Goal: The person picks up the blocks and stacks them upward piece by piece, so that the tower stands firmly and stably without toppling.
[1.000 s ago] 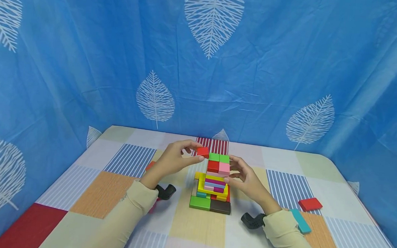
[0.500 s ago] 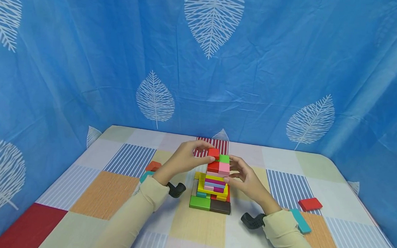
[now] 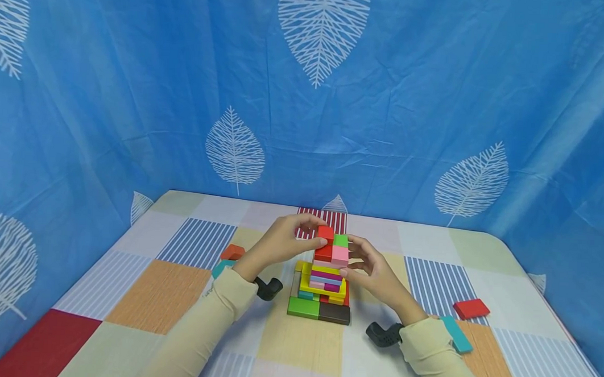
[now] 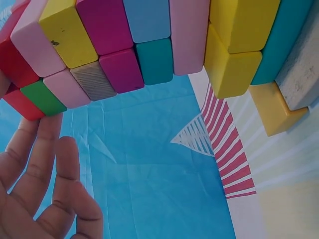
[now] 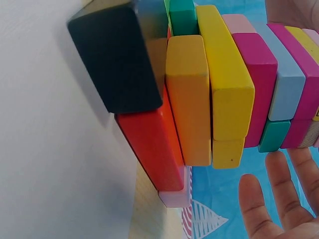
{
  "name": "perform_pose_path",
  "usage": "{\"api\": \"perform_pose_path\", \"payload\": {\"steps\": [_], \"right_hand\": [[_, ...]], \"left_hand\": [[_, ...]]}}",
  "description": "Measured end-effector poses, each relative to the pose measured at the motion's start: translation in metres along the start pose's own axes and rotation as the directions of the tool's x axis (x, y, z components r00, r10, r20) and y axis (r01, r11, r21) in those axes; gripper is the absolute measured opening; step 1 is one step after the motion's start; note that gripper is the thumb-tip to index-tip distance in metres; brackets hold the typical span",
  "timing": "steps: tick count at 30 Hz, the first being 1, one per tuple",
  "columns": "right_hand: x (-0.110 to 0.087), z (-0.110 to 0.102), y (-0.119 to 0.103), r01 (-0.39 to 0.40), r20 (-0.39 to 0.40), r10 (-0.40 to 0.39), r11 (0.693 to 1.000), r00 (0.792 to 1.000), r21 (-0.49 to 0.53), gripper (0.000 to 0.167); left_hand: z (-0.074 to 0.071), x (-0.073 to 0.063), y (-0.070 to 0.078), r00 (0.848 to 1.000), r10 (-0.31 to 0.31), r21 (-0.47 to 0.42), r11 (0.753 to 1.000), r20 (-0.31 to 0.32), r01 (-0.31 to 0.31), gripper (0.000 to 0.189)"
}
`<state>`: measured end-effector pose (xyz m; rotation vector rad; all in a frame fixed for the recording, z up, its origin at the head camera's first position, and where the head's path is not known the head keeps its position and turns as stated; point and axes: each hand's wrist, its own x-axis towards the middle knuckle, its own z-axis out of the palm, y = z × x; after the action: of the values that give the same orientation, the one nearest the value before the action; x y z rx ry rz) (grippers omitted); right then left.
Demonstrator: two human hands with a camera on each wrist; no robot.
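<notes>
Many coloured wooden blocks form a tower point(image 3: 326, 278) in the head view. At its top left, my left hand point(image 3: 284, 241) pinches a red block point(image 3: 326, 233), thumb in front and fingers behind. A green block point(image 3: 341, 240) lies beside it, with a pink block point(image 3: 340, 255) just below. My right hand point(image 3: 376, 275) stands loosely around the tower's right side, its thumb near the front edge and fingers behind. In the right wrist view its fingers point(image 5: 281, 191) reach along the back of the stack, fairly straight. The left wrist view shows left fingertips point(image 4: 50, 122) right at the top blocks.
A red block point(image 3: 471, 309) and a teal block point(image 3: 456, 334) lie on the patchwork cloth to the right. Left of the tower, partly behind the left forearm, are an orange block point(image 3: 232, 252) and a teal block point(image 3: 221, 267). A blue curtain point(image 3: 387, 130) hangs behind the table.
My left hand has moved right with the red block, from beside the tower to over its top left green block, then stayed there. The right hand has kept its place.
</notes>
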<state>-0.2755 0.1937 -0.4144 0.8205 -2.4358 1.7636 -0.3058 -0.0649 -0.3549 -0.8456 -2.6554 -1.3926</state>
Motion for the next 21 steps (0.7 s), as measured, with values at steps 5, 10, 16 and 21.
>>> {"api": "perform_pose_path", "payload": {"steps": [5, 10, 16, 21], "right_hand": [[-0.001, 0.000, 0.000, -0.005, -0.003, 0.005, 1.000, 1.000, 0.005, 0.068], [-0.002, 0.000, 0.000, -0.010, -0.009, 0.010, 1.000, 1.000, -0.002, 0.068], [-0.001, 0.000, 0.001, -0.012, -0.010, 0.012, 1.000, 1.000, -0.003, 0.069], [-0.001, 0.000, 0.001, -0.011, -0.008, 0.011, 1.000, 1.000, -0.003, 0.068]], "left_hand": [[-0.007, -0.005, -0.001, 1.000, 0.012, -0.017, 1.000, 0.026, -0.012, 0.053], [-0.022, -0.017, -0.010, 0.999, 0.018, -0.019, 1.000, 0.051, -0.017, 0.053], [-0.039, -0.038, -0.028, 0.990, 0.039, -0.002, 0.999, 0.136, -0.039, 0.042], [-0.049, -0.057, -0.045, 0.966, 0.039, 0.039, 0.998, 0.254, -0.051, 0.031]]}}
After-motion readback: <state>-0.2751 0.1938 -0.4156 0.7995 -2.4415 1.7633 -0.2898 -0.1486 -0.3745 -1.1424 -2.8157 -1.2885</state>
